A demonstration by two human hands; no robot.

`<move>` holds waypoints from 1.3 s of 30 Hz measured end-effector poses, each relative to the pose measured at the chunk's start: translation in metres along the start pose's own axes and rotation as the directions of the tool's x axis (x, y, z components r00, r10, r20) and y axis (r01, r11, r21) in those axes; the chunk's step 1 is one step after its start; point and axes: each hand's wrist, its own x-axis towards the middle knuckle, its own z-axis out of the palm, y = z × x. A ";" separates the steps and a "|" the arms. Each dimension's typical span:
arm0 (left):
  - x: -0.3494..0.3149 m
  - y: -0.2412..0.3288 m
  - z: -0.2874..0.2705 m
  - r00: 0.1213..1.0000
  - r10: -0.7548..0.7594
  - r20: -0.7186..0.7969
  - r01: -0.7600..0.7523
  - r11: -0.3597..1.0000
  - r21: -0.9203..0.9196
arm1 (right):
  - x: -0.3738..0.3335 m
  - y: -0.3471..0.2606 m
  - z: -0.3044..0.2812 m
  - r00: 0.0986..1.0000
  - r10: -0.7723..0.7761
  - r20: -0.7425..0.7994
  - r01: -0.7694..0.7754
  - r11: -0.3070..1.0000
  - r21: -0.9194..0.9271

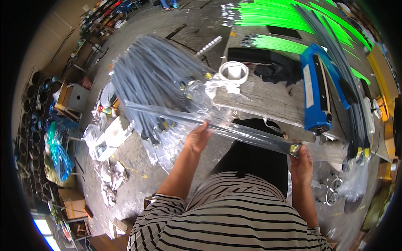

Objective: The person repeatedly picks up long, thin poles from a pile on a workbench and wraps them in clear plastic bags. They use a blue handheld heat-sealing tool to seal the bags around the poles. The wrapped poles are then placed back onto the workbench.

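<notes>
In the head view, a long clear plastic sleeve (251,134) with something dark inside is slanting from far left to near right. The left grip (199,137) is pinching it partway along, its left end reaching over bundled grey lengths (155,71); the right grip (300,161) is clasping it beside a yellow label (294,148). The surface (268,102) is lying beyond, carrying a blue device (316,88).

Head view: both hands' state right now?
Left hand: closed, holding the clear plastic sleeve.
Right hand: closed, holding the same sleeve near its yellow patch.
</notes>
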 end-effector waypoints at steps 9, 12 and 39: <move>-0.024 -0.065 0.048 0.979 -0.161 0.126 0.171 0.983 -0.072 | -0.005 0.006 0.002 0.999 -0.037 -0.024 0.036 0.999 -0.027; -0.024 -0.061 0.043 0.987 -0.107 0.119 0.115 0.992 -0.060 | -0.004 0.002 -0.006 0.988 -0.073 -0.135 0.072 0.997 -0.015; -0.077 0.047 0.153 0.866 0.455 0.209 -0.491 0.853 0.176 | 0.055 -0.153 -0.001 0.587 -0.799 0.127 0.440 0.184 -0.879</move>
